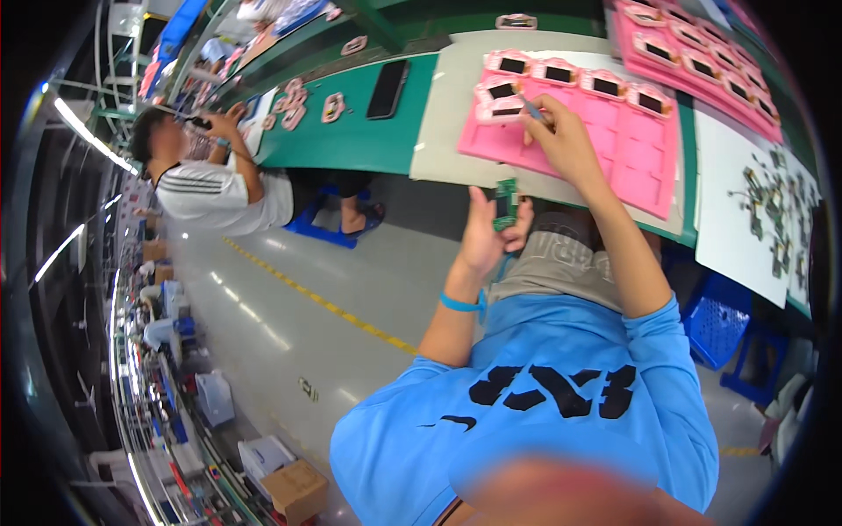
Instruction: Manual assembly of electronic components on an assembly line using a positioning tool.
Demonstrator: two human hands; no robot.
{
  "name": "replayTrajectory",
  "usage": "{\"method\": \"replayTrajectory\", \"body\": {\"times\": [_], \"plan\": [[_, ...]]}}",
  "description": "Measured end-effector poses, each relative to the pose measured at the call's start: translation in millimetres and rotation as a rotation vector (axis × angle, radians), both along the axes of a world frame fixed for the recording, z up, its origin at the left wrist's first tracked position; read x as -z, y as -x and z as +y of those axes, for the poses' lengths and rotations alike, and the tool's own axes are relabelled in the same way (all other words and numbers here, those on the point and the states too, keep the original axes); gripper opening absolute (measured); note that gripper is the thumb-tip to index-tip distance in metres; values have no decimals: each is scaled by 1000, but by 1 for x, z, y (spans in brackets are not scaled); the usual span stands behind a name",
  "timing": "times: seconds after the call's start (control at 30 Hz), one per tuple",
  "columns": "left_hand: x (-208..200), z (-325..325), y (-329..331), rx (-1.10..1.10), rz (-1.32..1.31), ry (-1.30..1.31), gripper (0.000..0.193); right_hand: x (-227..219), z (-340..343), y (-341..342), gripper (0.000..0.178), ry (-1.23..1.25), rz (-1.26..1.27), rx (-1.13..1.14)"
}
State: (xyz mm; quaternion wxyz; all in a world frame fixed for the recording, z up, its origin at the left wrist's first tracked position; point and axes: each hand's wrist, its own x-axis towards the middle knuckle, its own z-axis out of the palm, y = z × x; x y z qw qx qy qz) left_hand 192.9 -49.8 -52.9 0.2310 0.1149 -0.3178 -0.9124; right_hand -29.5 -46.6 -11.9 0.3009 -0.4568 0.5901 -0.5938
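Note:
My left hand [484,235] is closed on a small green circuit board [506,204] with a dark rectangular part, held up just off the table's front edge. My right hand [561,138] grips a slim grey-blue pointed tool [531,108], perhaps tweezers, over the left part of a pink compartment tray [645,180]. Pink shells with small black screens fill the tray's far row, among them one shell [605,83]. Below the tool's tip lies another pink shell [500,107] whose dark screen part looks tilted. The tray's nearer compartments hold nothing.
A second pink tray [702,66] full of screened shells stands at the far right. Loose small boards [772,210] cover a white sheet [732,237] on the right. A black phone [388,89] lies on the green mat. Another person [219,188] sits working to the left.

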Motion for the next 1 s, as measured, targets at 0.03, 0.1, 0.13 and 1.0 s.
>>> {"method": "replayTrajectory", "body": {"times": [0.03,0.1,0.13,1.0], "plan": [[-10,-3,1,-86,-48,16,64,-16,15,2,16,-10,82,22],[-20,3,2,-158,-103,14,53,-23,48,15,17,-15,252,94],[-22,6,3,-170,-183,160,49,-18,67,29,18,-6,347,144],[-26,35,62,216,-480,637,26,-7,171,4,12,-297,-46,35]]}}
